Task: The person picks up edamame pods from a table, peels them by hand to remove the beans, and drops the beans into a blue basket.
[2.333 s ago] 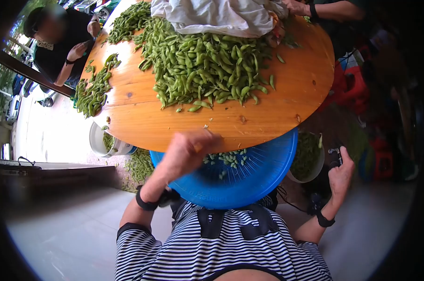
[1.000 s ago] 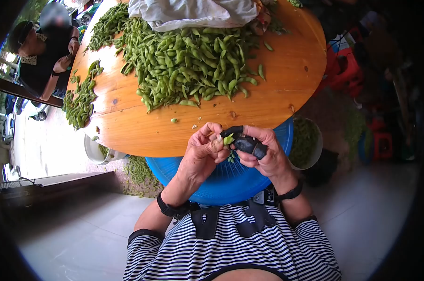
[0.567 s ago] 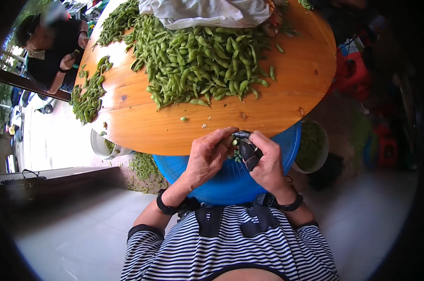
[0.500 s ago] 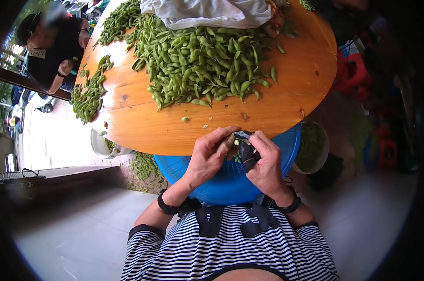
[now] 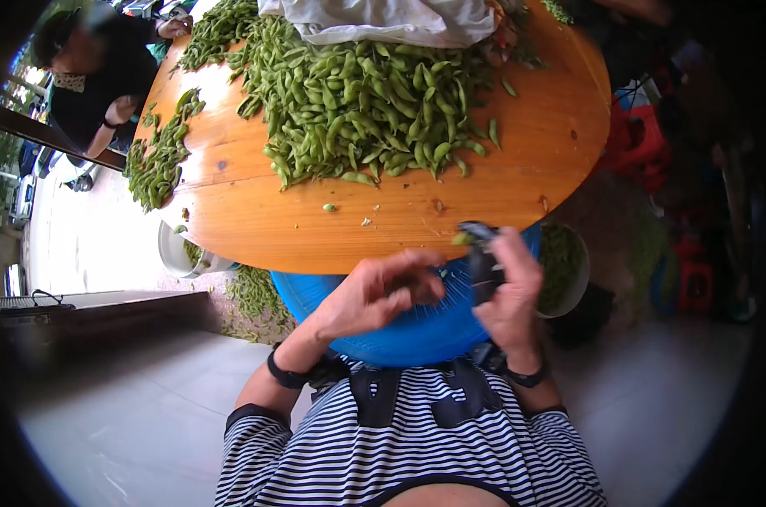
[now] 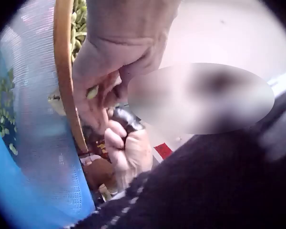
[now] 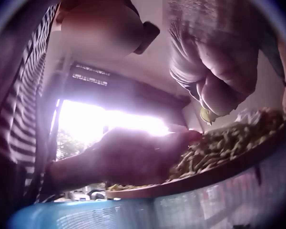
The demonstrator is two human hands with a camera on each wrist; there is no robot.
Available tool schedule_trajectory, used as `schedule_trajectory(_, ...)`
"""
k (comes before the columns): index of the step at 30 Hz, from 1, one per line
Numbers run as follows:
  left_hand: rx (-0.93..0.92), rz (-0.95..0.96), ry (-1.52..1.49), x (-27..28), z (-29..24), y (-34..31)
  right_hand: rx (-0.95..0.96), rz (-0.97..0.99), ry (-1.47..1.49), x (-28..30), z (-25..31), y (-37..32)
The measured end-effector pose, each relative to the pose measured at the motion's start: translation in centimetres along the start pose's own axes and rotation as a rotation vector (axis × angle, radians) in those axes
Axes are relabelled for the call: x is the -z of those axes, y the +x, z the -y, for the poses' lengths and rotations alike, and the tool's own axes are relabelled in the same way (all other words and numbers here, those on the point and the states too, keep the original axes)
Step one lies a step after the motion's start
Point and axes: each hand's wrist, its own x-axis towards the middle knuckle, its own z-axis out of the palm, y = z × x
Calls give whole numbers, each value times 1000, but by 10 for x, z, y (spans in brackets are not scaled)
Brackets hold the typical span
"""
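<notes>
My right hand (image 5: 511, 296) hangs above the right side of a blue plastic basket (image 5: 391, 355). Black covers wrap some of its fingers, and they pinch a green soybean pod (image 5: 462, 239). The right wrist view shows the same pod (image 7: 207, 115) at the fingertips. Apart from it, my left hand (image 5: 374, 294) hovers blurred over the basket's left side, fingers loosely bent. A small green bit (image 6: 92, 92) shows among its fingers in the left wrist view. Shelled beans (image 6: 5, 107) lie in the basket. The large heap of pods (image 5: 366, 110) sits farther back on the wooden table (image 5: 518, 194).
A white cloth (image 5: 383, 21) covers the back of the heap. White buckets stand beside the basket, one left (image 5: 173, 253) and one right (image 5: 585, 279), with green pods inside. Husks (image 5: 260, 296) litter the floor. Another person (image 5: 95, 76) sits across the table at left.
Half a second ago both hands met at the pod over the basket. Now they have parted: the right has moved right with the pod, the left slightly left with its fingers loosened.
</notes>
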Motion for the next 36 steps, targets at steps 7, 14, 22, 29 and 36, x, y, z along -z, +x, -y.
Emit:
schedule_trajectory(7,-210,-655,935,55,-11,-4,-328,-304,-481,110,-73,-43)
schedule_trajectory(14,-77,-166,937,50,-21,-15,-531,-270,-613,136,-97,-59)
schedule_trajectory(22,-255,-439,1039,63,-14,37,-449,-288,-484,119,-71,-30)
schedule_trajectory(29,-292,-411,1067,58,-11,46,-487,-96,193,71,-13,-2)
schedule_trajectory(36,210,-219,-214,3,-12,19,-248,230,356,14,17,17)
